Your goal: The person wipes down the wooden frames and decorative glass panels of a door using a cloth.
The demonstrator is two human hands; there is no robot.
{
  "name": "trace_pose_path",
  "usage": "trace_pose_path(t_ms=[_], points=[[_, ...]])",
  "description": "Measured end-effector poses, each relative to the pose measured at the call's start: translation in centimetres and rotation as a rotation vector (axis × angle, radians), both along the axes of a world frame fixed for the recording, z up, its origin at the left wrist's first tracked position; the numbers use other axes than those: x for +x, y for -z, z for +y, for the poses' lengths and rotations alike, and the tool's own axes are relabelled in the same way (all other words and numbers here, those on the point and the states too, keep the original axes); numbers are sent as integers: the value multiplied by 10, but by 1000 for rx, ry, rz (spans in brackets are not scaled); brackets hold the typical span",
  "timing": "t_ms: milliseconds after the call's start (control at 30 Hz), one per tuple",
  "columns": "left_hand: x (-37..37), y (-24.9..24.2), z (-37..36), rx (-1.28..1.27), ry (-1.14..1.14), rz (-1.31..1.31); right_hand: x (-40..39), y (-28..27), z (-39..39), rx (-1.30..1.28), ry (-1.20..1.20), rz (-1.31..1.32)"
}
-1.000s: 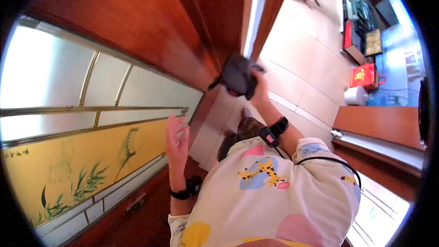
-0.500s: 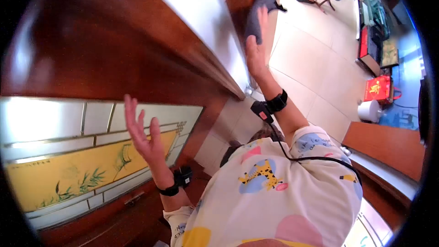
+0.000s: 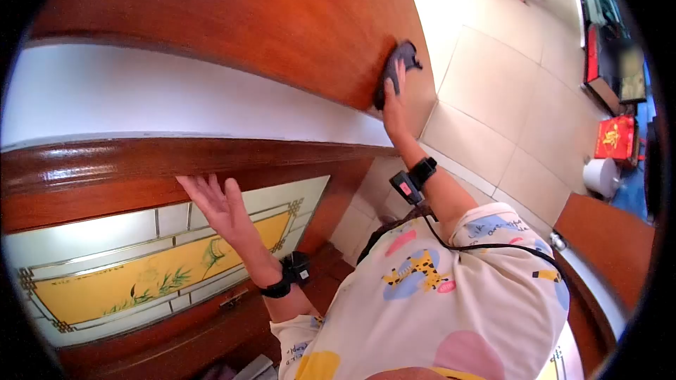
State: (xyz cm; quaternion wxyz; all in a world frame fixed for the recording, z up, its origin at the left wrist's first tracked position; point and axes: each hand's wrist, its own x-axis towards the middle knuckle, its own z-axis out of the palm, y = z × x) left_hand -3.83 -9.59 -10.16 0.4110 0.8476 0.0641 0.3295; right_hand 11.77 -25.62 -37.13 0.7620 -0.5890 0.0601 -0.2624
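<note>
Far left there's a decorated glass panel (image 3: 141,274) with a yellow band and bamboo-ish leaves painted on it, set in a dark wood frame, and its lower left corner gets swallowed by the black edge of the lens. Above it runs a glossy wooden rail (image 3: 141,169), then a white strip of wall, then a big reddish wooden panel (image 3: 246,21) whose top is cut off. The left hand (image 3: 215,200) is spread flat with fingers wide apart, palm against the lower edge of that rail, holding nothing. Moving right, the right hand (image 3: 394,102) is pressed flat on the wooden panel with a dark grey cloth (image 3: 396,67) pinned under the fingers; the cloth pokes out above the fingertips, right near the panel's lower right edge. Both wrists have black bands with little boxes on them. Further right it's tiled floor (image 3: 493,98), a red box (image 3: 616,137) and a white roll (image 3: 600,176), both pretty blurry. Up top someone's feet and chair legs are barely in view.
</note>
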Motion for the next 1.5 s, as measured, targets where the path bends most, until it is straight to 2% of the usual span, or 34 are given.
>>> trace_pose_path(t_ms=[67, 100, 300, 367, 467, 533, 567, 600, 633, 733, 767, 800, 833, 900, 967, 1033, 1167, 1233, 1267, 1367, 1433, 1467, 1500], points=[[1, -2, -4, -5, -8, 2, -1, -17, -4, 54, -38, 116], [1, -1, -5, -24, -17, 11, 4, -26, -6, -5, -24, 47], [7, 14, 7, 25, -21, -12, 28, -241, -36, -578, 155, -580], [8, 18, 11, 22, -13, -18, 37, -287, -40, -662, 73, -661], [11, 19, 12, 34, -1, -36, 49, -299, -42, -661, 135, -746], [12, 21, 16, 94, 24, -50, 62, -272, -43, -781, 265, -517], [10, 22, 16, 93, 29, -51, 66, -248, -49, -561, 229, -547], [8, 21, 15, 127, 30, -44, 78, -216, -52, -455, 300, -499], [9, 20, 11, 166, 33, -41, 91, -174, -52, -393, 377, -346], [5, 16, 23, 308, 78, -30, 96, -61, -47, -144, 264, -58], [5, 16, 27, 306, 90, -35, 91, -30, -37, -42, 210, 110], [5, 17, 31, 366, 89, -50, 71, -26, -34, 90, 132, 238], [4, 19, 36, 424, 86, -69, 69, 2, -22, 72, 143, 251], [2, 21, 47, 437, 101, -75, 42, -34, -12, 94, 128, 266], [3, 21, 53, 453, 126, -76, 31, -79, -5, -98, 174, 49], [5, 23, 52, 517, 128, -113, 20, -156, -4, -288, 207, -214], [6, 26, 51, 482, 113, -119, 18, -288, -3, -627, 278, -718], [7, 29, 50, 463, 102, -132, 29, -341, -1, -667, 350, -906], [6, 29, 49, 461, 92, -135, 39, -361, -5, -665, 344, -914], [4, 28, 40, 355, 52, -97, 72, -388, -23, -646, 263, -1077], [2, 27, 34, 204, 45, -68, 87, -388, -30, -597, 440, -898], [2, 24, 20, 35, 27, -80, 98, -375, -41, -585, 410, -821], [3, 21, 8, 30, 3, -68, 109, -355, -55, -632, 410, -722]])
